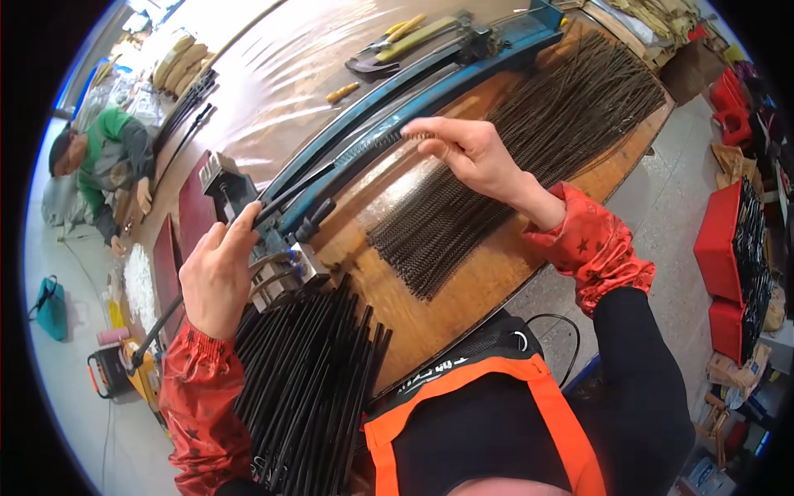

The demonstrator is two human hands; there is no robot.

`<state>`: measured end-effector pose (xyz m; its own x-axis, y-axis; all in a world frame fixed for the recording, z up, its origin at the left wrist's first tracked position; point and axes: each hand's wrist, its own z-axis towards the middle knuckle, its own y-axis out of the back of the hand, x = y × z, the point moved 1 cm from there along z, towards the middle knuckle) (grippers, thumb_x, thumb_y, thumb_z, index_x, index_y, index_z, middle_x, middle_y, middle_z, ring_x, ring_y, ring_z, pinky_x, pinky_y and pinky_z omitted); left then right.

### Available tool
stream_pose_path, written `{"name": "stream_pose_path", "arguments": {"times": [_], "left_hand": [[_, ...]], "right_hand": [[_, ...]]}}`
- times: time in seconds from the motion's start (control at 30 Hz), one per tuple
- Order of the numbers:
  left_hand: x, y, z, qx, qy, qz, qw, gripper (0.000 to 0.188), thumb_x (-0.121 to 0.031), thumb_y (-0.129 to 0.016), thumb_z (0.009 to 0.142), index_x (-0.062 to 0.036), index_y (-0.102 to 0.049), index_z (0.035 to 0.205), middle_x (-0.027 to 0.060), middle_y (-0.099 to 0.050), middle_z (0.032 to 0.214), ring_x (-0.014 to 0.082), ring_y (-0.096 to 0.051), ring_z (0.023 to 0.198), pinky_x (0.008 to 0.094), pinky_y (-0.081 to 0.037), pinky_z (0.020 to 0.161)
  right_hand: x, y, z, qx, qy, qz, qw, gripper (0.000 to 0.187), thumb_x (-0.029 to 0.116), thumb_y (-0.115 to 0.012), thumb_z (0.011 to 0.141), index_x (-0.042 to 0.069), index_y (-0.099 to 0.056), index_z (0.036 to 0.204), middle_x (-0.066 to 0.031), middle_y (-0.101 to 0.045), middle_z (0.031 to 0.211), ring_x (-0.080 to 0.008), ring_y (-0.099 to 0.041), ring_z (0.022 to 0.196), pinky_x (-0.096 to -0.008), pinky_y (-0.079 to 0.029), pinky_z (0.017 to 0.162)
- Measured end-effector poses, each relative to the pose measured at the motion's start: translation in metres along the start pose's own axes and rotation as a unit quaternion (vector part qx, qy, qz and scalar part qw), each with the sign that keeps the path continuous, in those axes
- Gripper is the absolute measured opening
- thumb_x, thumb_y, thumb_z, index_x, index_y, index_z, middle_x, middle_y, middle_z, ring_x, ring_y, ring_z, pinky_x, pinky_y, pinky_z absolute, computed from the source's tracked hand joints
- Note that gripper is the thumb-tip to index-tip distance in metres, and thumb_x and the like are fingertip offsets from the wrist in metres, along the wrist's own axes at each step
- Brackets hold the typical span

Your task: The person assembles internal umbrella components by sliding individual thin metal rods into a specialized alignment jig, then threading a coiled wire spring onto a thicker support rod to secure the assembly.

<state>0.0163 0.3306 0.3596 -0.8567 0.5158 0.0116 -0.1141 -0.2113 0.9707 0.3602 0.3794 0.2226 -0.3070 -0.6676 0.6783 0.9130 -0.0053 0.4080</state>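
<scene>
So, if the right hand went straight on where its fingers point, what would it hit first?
Probably the blue metal rail, though the right hand might pass above it; depth is unclear.

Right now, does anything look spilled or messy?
Maybe the white pile at the picture's left: it lies loose, like a spill, though I can't tell what it is. The black rods look messy too, with uneven ends.

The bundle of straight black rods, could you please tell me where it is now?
In the head view, the bundle of straight black rods lies left of centre near the lower edge, just right of the red star-patterned left sleeve.
</scene>
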Motion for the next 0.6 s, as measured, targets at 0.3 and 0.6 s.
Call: {"name": "stream_pose_path", "arguments": {"times": [0.3, 0.6], "left_hand": [[0.013, 0.014, -0.027, 0.016, 0.04, -0.041, 0.998, 0.032, -0.012, -0.063, 0.094, -0.019, -0.066, 0.125, 0.0122, -0.061, 0.079, 0.0342, -0.063, 0.068, 0.0436, -0.048, 0.06], [-0.014, 0.009, -0.035, 0.027, -0.025, -0.035, 0.999, 0.045, -0.005, -0.065, 0.089, -0.0129, -0.061, 0.133, 0.0119, -0.055, 0.08, 0.0308, -0.06, 0.072, 0.0413, -0.049, 0.064]], "right_hand": [[0.029, -0.021, 0.021, 0.009, -0.038, 0.025, 0.999, 0.022, 0.027, -0.069, 0.094, 0.006, -0.075, 0.096, -0.0063, -0.069, 0.078, -0.0214, -0.06, 0.077, -0.0331, -0.048, 0.075], [0.056, -0.05, 0.032, -0.083, 0.195, -0.039, 0.976, 0.03, 0.012, -0.08, 0.08, 0.011, -0.074, 0.11, -0.0028, -0.059, 0.072, -0.0177, -0.055, 0.066, -0.0319, -0.047, 0.06]]}}
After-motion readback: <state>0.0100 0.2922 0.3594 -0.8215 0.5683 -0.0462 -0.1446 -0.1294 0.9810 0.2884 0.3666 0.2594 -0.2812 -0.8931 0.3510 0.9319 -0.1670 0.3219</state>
